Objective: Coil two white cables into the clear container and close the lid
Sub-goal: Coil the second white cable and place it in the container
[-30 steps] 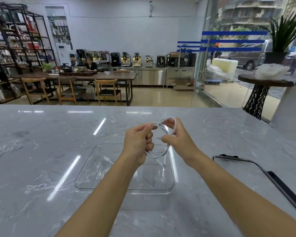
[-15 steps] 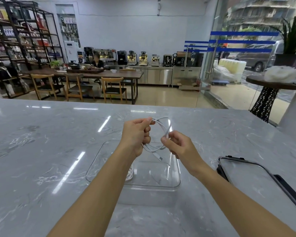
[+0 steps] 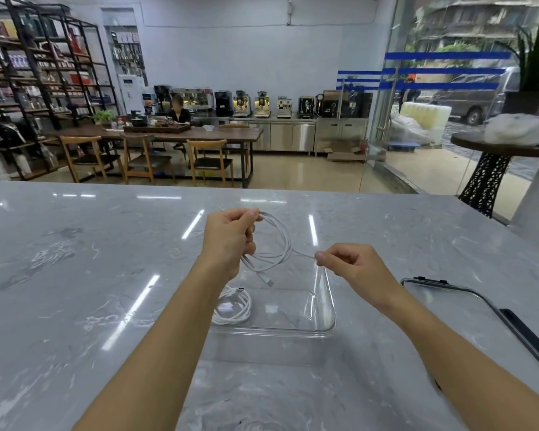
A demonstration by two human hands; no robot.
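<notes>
My left hand (image 3: 231, 241) grips a white cable (image 3: 285, 244) wound into a loose coil, held above the far side of the clear container (image 3: 324, 328). One plug end of that cable dangles down over the container. My right hand (image 3: 346, 262) is off to the right of the coil, fingers pinched on a thin strand that runs from the coil. A second white cable (image 3: 234, 309) lies coiled inside the container at its left side, partly hidden by my left forearm. The lid (image 3: 467, 303), clear with a dark rim, lies flat on the counter to the right.
The grey marble counter (image 3: 75, 290) stretches wide to the left and behind the container. Beyond its far edge is a shop floor with a wooden table, chairs, shelves and a seated person. A glass wall stands at the right.
My right hand has moved away from the coil to the right, drawing a thin strand out. The left hand keeps its hold on the coil. The coiled cable in the container has come into view.
</notes>
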